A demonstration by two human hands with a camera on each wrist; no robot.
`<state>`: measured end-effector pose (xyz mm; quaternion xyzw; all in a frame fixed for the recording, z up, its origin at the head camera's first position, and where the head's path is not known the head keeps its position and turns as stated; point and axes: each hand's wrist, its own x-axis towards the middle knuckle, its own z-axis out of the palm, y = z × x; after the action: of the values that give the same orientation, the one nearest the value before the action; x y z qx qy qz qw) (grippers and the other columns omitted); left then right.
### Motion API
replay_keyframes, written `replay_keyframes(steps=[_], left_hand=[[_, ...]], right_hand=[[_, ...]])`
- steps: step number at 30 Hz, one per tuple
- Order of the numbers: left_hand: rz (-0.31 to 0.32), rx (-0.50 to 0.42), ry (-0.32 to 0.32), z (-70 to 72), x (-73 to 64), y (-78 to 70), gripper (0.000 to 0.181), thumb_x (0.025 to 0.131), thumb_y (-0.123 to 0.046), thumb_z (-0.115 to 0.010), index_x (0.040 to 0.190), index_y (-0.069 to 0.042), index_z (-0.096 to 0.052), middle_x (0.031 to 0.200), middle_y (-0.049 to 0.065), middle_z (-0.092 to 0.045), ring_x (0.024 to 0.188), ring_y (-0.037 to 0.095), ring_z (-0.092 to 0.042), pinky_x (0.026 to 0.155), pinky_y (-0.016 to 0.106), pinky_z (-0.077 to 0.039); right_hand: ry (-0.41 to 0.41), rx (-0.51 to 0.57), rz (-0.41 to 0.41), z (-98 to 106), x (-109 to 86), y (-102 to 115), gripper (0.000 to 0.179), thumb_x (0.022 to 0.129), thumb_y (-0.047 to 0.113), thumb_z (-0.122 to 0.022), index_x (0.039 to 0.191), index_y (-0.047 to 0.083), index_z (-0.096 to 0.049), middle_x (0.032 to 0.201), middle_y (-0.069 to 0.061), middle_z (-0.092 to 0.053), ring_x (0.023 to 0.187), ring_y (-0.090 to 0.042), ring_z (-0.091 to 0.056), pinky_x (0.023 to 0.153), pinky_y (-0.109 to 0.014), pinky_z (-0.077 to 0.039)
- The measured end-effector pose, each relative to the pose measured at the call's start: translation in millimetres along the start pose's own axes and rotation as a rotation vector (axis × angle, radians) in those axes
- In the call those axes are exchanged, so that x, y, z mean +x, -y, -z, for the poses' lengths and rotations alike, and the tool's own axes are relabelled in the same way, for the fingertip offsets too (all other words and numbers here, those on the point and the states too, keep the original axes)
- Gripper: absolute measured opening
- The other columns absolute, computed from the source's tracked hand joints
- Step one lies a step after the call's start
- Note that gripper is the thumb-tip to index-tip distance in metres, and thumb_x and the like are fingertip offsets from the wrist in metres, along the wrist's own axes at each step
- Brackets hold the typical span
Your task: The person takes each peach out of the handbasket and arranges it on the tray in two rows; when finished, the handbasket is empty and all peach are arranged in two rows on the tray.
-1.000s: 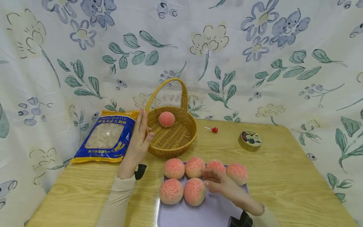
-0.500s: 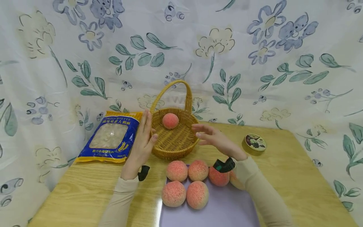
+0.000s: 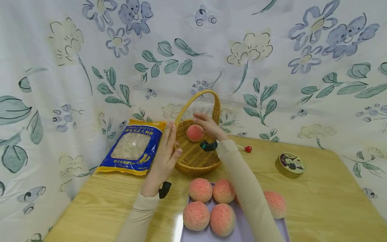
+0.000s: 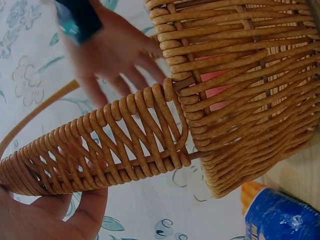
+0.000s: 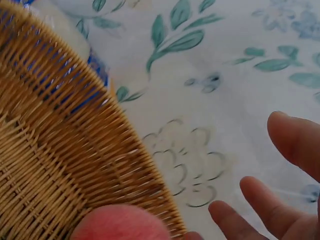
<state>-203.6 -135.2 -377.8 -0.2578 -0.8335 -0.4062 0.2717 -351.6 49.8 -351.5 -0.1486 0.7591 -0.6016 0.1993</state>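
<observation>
My left hand (image 3: 164, 158) rests against the left base of the handle (image 4: 115, 130) of a yellow wicker basket (image 3: 196, 163), index and middle fingers straight and thumb held apart. In the left wrist view, fingers (image 4: 90, 215) show behind the handle's woven base. My right hand (image 3: 208, 126) hovers over the basket's back right side, fingers spread and holding nothing. Just left of it, one pink peach (image 3: 195, 133) lies in the basket. The right wrist view has that peach (image 5: 122, 225) at the bottom edge, beside the spread fingers (image 5: 272, 205).
A lilac tray (image 3: 196, 235) with several peaches (image 3: 196, 215) is in front of the basket, partly behind my right arm. A blue and yellow orecchiette bag (image 3: 133, 148) lies left. A red lollipop (image 3: 248, 149) and a round tin (image 3: 291, 164) are on the right.
My right hand has moved from over the tray, up and left, to above the basket. My left hand stays at the handle. The head view has turned, shifting everything rightward.
</observation>
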Motion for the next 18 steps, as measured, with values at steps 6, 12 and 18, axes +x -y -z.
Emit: replay_keyframes(steps=[6,12,18], left_hand=[[-0.011,0.005,0.006,-0.9,1.3,-1.8,0.072,0.099,-0.061,-0.02,0.158,-0.024,-0.001,0.165,0.01,-0.003,0.094,0.031,-0.058,0.107,0.059,-0.029],[-0.025,-0.003,-0.009,-2.8,2.4,-2.7,0.07,0.099,-0.06,-0.021,0.157,-0.027,-0.001,0.165,0.01,-0.003,0.092,0.031,-0.057,0.105,0.056,-0.031],[-0.039,0.055,-0.013,-4.0,1.7,0.1,0.069,0.1,-0.06,-0.018,0.157,-0.027,-0.001,0.164,0.014,-0.008,0.093,0.029,-0.056,0.112,0.061,-0.022]], right_hand=[[-0.088,-0.149,-0.055,-18,31.0,-16,0.056,0.1,0.028,-0.055,0.149,0.009,-0.037,0.152,-0.014,-0.038,0.137,-0.034,-0.04,0.111,-0.051,-0.035],[-0.259,-0.421,-0.119,-30,39.8,-36,0.052,0.089,0.025,-0.067,0.138,0.018,-0.052,0.138,-0.012,-0.052,0.134,-0.037,-0.04,0.112,-0.067,-0.015],[-0.193,-0.336,-0.161,-28,38.3,-57,0.063,0.083,0.017,-0.076,0.14,0.013,-0.047,0.132,-0.016,-0.054,0.117,-0.033,-0.055,0.094,-0.046,-0.05]])
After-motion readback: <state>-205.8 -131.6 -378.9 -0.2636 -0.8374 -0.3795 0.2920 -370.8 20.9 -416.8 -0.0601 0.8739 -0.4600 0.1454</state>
